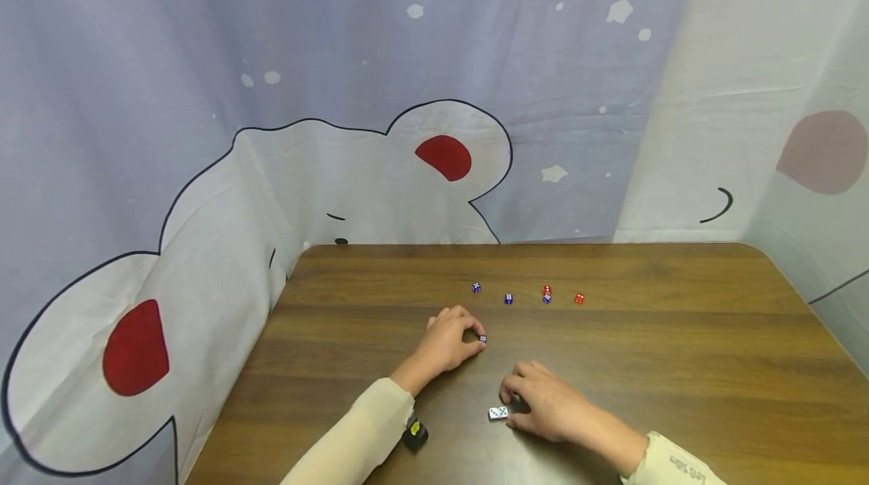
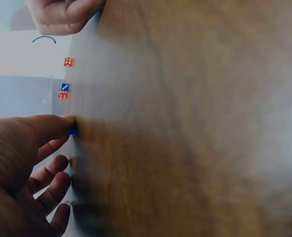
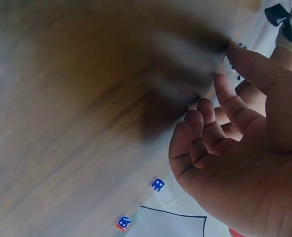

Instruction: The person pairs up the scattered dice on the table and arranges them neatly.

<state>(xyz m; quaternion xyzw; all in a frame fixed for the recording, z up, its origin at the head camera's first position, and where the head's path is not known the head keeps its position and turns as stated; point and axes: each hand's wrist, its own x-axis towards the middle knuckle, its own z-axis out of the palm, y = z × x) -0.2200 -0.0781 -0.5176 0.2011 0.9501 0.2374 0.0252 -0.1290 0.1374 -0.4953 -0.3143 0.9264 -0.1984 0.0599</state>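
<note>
My left hand (image 1: 444,342) pinches a small blue die (image 1: 483,339) between thumb and index finger, low over the table. In the left wrist view only a sliver of blue shows under the thumb of the left hand (image 2: 32,158). My right hand (image 1: 546,402) is beside two white dice (image 1: 498,413) that sit side by side. Its thumb and index fingertips are at their right end, with a gap between them. In the right wrist view the right hand (image 3: 234,133) has its fingers loosely bent, and its thumb partly hides the white dice.
Farther back on the wooden table (image 1: 652,364) sit two blue dice, one left (image 1: 476,287) and one nearer the middle (image 1: 508,299). To their right, a red die (image 1: 547,290) adjoins a blue die (image 1: 547,299), and another red die (image 1: 579,299) stands apart. A printed curtain (image 1: 339,40) hangs behind.
</note>
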